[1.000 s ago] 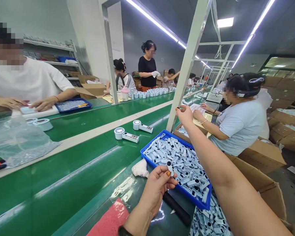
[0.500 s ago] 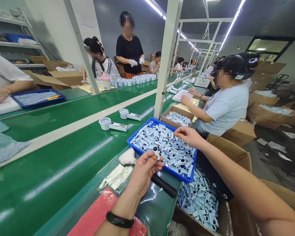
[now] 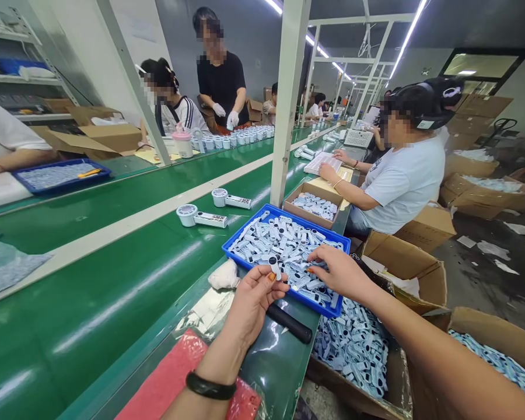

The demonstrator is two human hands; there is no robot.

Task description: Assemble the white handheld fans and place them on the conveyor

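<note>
My left hand [image 3: 256, 297] pinches a small pale-blue plastic piece with a round black spot [image 3: 275, 267] at its top, held upright between thumb and fingers. Beyond it lies a blue tray [image 3: 262, 279] heaped with many similar pale-blue pieces [image 3: 284, 233]. Over the tray's right part, my right hand [image 3: 339, 269] reaches in with thumb and forefinger apart, close to the pieces; no piece shows in its fingers. Under my left hand a black handle [image 3: 289, 324] lies on the bench, with a white wrapped lump [image 3: 224, 275] beside the tray.
A cardboard box [image 3: 354, 373] of similar pieces stands below the bench edge at right. A red plastic packet [image 3: 175, 373] lies in front. Two white round-headed devices [image 3: 207, 218] rest on the green belt [image 3: 126, 274]. A metal post [image 3: 284, 116] rises behind the tray; co-workers sit around.
My right hand has moved left and down toward the pieces, its thumb and forefinger parting. My left hand keeps its piece nearly in place. The view has shifted slightly.
</note>
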